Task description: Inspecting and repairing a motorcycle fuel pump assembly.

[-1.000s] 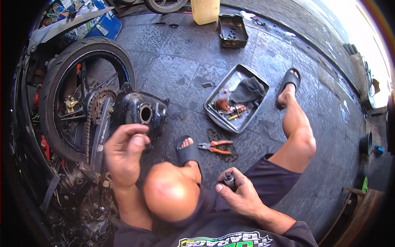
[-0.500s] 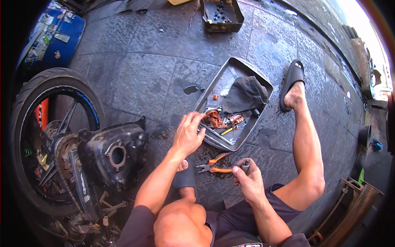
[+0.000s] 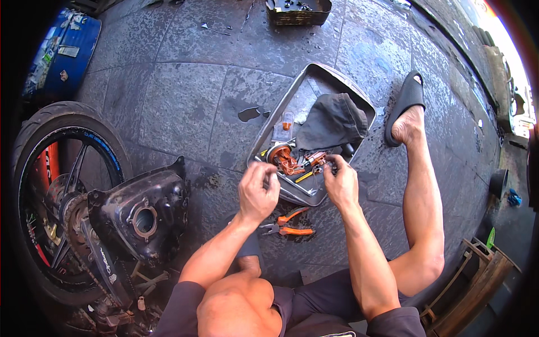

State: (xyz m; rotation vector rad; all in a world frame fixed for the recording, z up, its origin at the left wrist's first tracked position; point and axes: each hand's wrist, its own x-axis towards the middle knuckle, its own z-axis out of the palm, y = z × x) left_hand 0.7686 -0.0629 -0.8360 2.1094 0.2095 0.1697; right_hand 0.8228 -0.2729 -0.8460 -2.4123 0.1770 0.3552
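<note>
A grey tray [image 3: 273, 121] lies on the floor in front of me, holding a dark cloth [image 3: 334, 124], a tangle of copper-coloured wire [image 3: 287, 162] and several small parts. At its near left edge is my left hand [image 3: 259, 194], fingers curled; what they hold, if anything, is hidden. My right hand [image 3: 342, 185] reaches over the near right side, thumb and fingers pinched by the small parts. I cannot make out what is between them. Orange-handled pliers [image 3: 289, 229] lie on the floor between my forearms.
To the left are a motorcycle wheel [image 3: 70, 112] with its chain and a black metal housing [image 3: 163, 208]. A blue drum [image 3: 70, 56] stands behind them. Another tray [image 3: 300, 18] with small dark parts sits farther off. A wooden piece [image 3: 477, 281] is at lower right.
My right hand has moved forward from near my lap to the tray; the small dark cylinder it held no longer shows clearly there. My left hand has drawn slightly back, its fingers curling.
</note>
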